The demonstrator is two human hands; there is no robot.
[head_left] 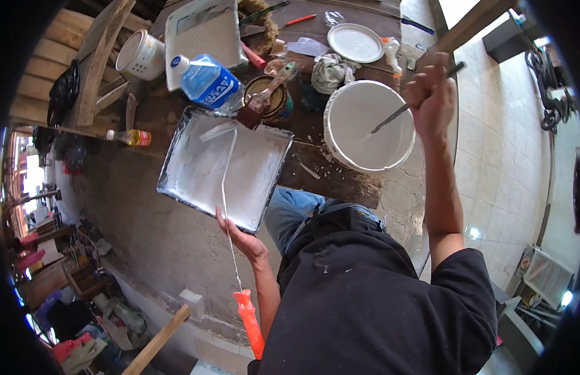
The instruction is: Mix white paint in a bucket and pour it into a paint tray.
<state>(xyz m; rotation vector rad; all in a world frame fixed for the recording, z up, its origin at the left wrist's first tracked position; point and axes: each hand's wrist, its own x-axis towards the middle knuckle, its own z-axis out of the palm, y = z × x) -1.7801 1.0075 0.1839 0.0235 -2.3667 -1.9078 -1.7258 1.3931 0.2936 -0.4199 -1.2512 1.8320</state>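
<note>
My left hand grips the front edge of a paint tray, coated in white, with dark rims. A white-smeared roller frame lies across the tray, its orange handle hanging below beside my left forearm. My right hand is closed around a thin dark stick that reaches down into a white bucket of white paint on the wooden bench. Just behind the tray, a brush with reddish-brown bristles rests on an open can.
The wooden bench also holds a blue-labeled jug, another tray, a small tub, a yellow bottle, a white lid and a crumpled cloth. Tiled floor is right; clutter and a plank are lower left.
</note>
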